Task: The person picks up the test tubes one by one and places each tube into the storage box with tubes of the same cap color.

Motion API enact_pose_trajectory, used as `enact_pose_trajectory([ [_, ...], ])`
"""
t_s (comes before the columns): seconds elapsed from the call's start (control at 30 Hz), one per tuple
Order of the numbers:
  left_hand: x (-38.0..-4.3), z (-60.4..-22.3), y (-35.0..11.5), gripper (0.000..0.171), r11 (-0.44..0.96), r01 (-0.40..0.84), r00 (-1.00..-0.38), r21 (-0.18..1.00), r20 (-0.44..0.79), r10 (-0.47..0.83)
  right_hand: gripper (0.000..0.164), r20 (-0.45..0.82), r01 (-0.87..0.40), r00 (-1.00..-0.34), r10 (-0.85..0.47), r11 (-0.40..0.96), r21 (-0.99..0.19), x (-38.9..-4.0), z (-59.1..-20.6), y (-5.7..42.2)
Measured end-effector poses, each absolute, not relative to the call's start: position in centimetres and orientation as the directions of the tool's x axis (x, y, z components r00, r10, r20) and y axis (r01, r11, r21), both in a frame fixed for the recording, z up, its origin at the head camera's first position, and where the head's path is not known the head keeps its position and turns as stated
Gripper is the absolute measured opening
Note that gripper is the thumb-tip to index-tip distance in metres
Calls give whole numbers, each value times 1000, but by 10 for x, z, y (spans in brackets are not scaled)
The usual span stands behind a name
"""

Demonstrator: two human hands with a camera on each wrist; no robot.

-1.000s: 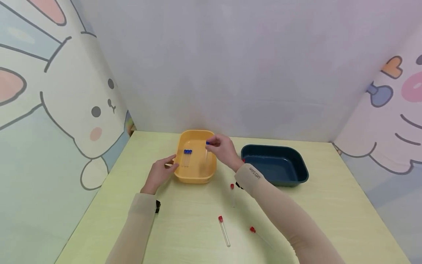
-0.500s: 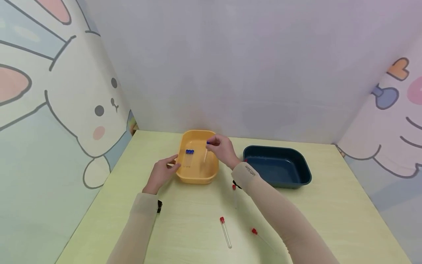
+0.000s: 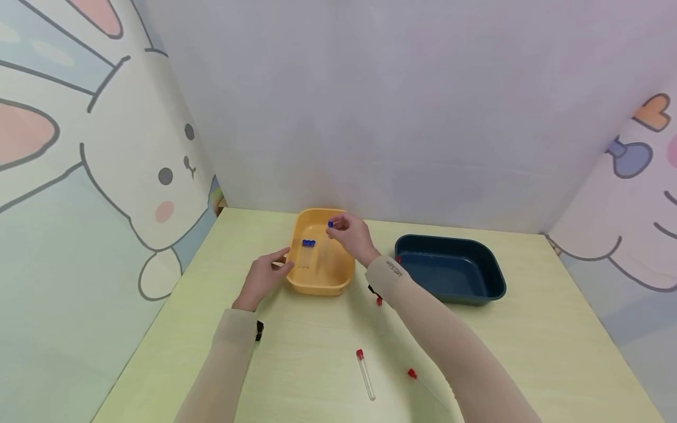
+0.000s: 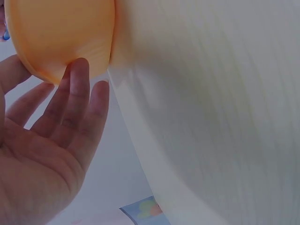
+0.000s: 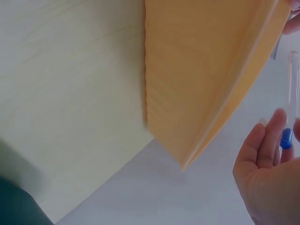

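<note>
My left hand (image 3: 263, 278) holds the left rim of a yellow plastic tray (image 3: 319, 290); in the left wrist view its fingertips lie against the outer wall. Over the tray's right side, my right hand (image 3: 353, 236) pinches a clear test tube by its blue cap (image 3: 330, 224). The right wrist view shows that tube (image 5: 292, 84) near the fingers, its clear body pointing away from the palm. Inside the tray several blue-capped test tubes (image 3: 308, 243) lie side by side, caps toward the back.
A dark blue tray (image 3: 494, 276) stands to the right, with a red cap (image 3: 399, 259) showing at its left end. On the pale table lie a red-capped tube (image 3: 366, 376), a second red-capped tube (image 3: 412, 373) and a third red cap (image 3: 379, 301) near the right sleeve.
The tube in my right hand has tilted, its blue cap now showing more above the fingers and its body less. My left hand stays at the rim. The view has shifted slightly left.
</note>
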State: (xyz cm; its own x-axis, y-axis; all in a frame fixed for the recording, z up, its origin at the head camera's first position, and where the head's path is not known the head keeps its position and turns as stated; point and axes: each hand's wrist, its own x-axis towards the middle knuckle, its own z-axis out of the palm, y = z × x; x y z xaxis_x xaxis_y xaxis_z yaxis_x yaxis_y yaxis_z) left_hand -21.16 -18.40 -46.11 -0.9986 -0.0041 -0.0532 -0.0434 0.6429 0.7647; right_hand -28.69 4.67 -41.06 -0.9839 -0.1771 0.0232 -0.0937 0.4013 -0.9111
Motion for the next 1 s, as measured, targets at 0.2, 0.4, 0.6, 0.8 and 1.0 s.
enact_pose_trajectory([
  [0.2, -211, -460, -183, 50, 646, -53, -998, 761, -57, -14, 25, 6, -82, -985, -172, 437, -896, -297, -416, 38],
  [0.4, -211, -460, -182, 51, 647, -71, -997, 759, -75, -21, 22, -53, -40, -983, -174, 492, -870, -304, -423, 25],
  [0.6, -210, -459, -181, 51, 649, -76, -996, 757, -81, -22, 21, -118, 6, -976, -180, 525, -851, -306, -433, 18],
  [0.8, -211, -460, -181, 52, 649, -79, -996, 757, -84, -22, 21, -183, 37, -964, -194, 584, -811, -310, -440, 15],
  [1.0, -210, -459, -182, 51, 649, -76, -997, 757, -79, -25, 22, -229, 75, -957, -176, 612, -787, -315, -447, 12],
])
